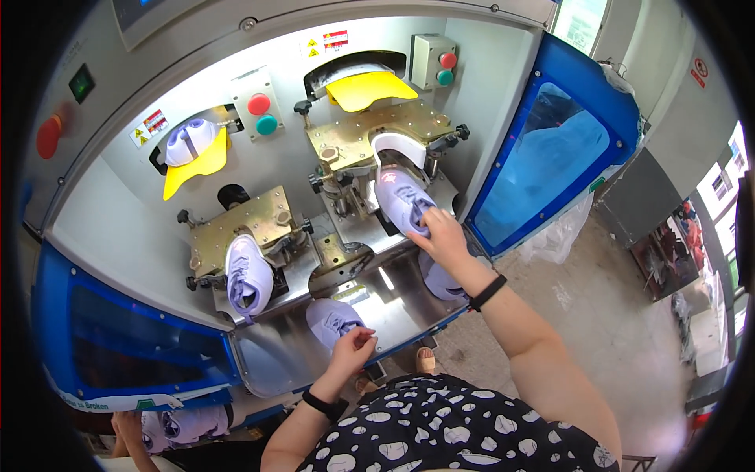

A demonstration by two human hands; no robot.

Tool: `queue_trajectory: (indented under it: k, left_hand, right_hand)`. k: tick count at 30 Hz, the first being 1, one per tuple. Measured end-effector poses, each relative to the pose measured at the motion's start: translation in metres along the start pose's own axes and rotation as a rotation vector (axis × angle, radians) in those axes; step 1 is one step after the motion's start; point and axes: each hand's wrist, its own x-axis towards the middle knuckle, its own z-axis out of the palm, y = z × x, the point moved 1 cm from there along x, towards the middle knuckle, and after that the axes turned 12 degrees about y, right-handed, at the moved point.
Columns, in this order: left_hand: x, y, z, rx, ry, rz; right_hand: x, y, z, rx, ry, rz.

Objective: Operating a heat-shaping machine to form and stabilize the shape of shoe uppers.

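My right hand (444,238) is closed on the heel end of a lavender sneaker (399,193), whose toe sits under the brass-coloured plate (425,122) of the right-hand station. A red light spot falls on its toe. My left hand (354,352) is at the heel end of a second lavender sneaker (324,317) on the metal tray (393,295). Its fingers are pinched together; what is between them, if anything, is hidden. A third lavender sneaker (248,275) stands in the left-hand station, toe under its brass-coloured plate (252,216).
Another lavender shoe (439,282) lies at the tray's right end, partly behind my forearm. Red and green buttons (262,114) sit beside each station. Yellow flaps (370,90) hang at wall openings. Blue-framed doors (543,157) flank the machine. Another person's hand (130,433) is at lower left.
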Motion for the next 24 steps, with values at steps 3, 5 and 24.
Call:
queue_trajectory:
  k: [3,5,24]
  left_hand:
    - [0.003,0.019,0.012,0.194,0.047,0.002]
    - [0.001,0.017,0.014,0.200,0.089,0.001]
    - [-0.024,0.024,0.024,0.232,0.251,-0.102]
  right_hand:
    - [0.003,0.000,0.013,-0.026,-0.014,0.009]
    - [0.001,0.000,0.018,-0.028,-0.028,0.017]
    - [0.008,0.001,0.016,-0.048,0.013,-0.055]
